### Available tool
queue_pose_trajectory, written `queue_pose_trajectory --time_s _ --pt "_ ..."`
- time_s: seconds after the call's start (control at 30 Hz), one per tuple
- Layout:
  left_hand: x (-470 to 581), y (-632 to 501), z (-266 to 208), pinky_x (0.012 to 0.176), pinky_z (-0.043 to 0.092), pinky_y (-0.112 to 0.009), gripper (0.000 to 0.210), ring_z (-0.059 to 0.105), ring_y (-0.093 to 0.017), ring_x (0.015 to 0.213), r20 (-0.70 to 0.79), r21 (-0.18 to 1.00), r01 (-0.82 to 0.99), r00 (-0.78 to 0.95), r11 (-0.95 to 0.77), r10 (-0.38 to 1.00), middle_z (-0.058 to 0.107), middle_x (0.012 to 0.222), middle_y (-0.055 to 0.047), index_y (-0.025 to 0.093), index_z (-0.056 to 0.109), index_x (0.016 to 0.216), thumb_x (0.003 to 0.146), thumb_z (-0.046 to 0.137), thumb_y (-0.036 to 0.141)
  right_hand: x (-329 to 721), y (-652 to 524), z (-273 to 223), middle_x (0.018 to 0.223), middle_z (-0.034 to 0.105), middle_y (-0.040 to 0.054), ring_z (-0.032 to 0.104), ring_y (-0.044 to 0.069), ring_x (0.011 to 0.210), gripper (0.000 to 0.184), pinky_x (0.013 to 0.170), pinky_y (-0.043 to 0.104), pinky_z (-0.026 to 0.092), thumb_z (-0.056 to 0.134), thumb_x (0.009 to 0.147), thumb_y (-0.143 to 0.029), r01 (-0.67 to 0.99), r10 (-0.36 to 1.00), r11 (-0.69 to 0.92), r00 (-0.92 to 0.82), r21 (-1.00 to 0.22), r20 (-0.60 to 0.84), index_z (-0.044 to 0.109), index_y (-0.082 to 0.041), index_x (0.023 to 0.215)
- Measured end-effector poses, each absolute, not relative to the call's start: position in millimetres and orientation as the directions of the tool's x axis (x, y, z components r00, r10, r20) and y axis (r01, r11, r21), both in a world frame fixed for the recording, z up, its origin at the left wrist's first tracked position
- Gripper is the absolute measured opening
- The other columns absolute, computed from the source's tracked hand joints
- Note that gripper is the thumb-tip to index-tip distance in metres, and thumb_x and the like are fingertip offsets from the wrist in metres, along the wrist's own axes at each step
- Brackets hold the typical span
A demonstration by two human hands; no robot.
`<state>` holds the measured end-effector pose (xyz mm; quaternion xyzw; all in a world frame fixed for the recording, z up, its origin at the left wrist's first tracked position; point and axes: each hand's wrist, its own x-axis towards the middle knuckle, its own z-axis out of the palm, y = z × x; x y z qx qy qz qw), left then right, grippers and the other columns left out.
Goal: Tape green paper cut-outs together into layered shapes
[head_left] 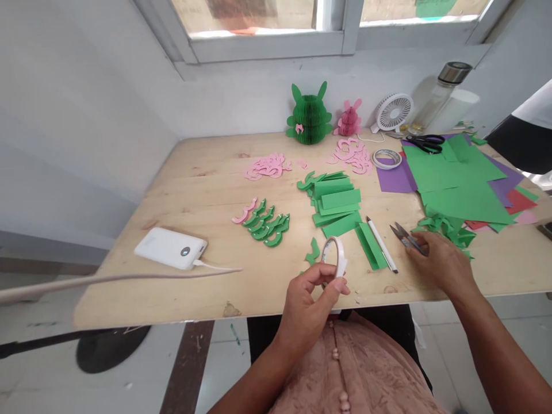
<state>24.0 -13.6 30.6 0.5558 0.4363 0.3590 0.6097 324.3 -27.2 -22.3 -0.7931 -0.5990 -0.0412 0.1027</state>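
Note:
My left hand (pixel 313 296) pinches a roll of white tape (pixel 340 257) upright above the table's front edge. Over at the right, my right hand (pixel 446 261) has its fingers closed around a pair of small dark thread snips (pixel 407 237), their blades pointing away to the left. Between the hands lie a white pen (pixel 382 244) and a folded green paper strip (pixel 371 246). Just behind the tape roll is a wavy green cut-out (pixel 313 251). Farther back, several folded green strips (pixel 338 198) are heaped together.
Green cut-outs (pixel 267 224), pink cut-outs (pixel 268 166) and a white power bank (pixel 171 247) with a cable lie leftward. Green (pixel 309 119) and pink (pixel 348 119) paper figures stand by the wall. Black scissors (pixel 426 143), another tape roll (pixel 387 159), green sheets (pixel 452 172) and a fan (pixel 394 112) are rightward.

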Motion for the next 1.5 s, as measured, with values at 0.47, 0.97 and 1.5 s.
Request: queue_pose_trajectory --time_s 0.47,0.97,1.5 --pt "29.1 -10.5 32.1 0.079 0.046 -0.031 0.016 0.063 -0.018 0.077 -0.158 0.983 -0.033 0.364 0.183 0.918 0.068 0.069 -0.003 0.017 0.064 0.075 0.082 0.058 0.029 309.5 -33.8 -15.3 0.087 0.067 0.0094 0.062 0.024 0.071 0.024 0.060 0.036 0.046 0.049 0.082 -0.033 0.925 0.910 -0.252 0.326 -0.284 0.256 0.066 -0.019 0.091" --pt "31.9 -11.7 34.5 0.066 0.046 -0.026 0.020 0.059 -0.014 0.060 -0.261 0.933 -0.138 0.374 0.332 0.890 0.062 0.058 0.000 0.014 0.063 0.081 0.077 0.063 0.034 219.4 -63.0 30.1 0.069 0.066 0.0004 0.058 0.013 0.061 0.016 0.056 0.023 0.048 0.057 0.087 -0.038 0.183 0.962 -0.150 0.254 -0.972 -0.101 0.062 -0.023 0.090" --pt "28.0 -9.2 27.6 0.061 0.043 -0.025 0.018 0.056 -0.013 0.055 -0.255 0.924 -0.180 0.369 0.337 0.894 0.059 0.055 0.000 0.013 0.061 0.081 0.078 0.060 0.031 207.3 -65.0 14.1 0.075 0.062 0.0045 0.049 0.013 0.063 0.034 0.056 0.024 0.041 0.051 0.089 -0.045 -0.013 0.948 -0.248 0.202 -0.969 -0.245 0.070 -0.019 0.081"
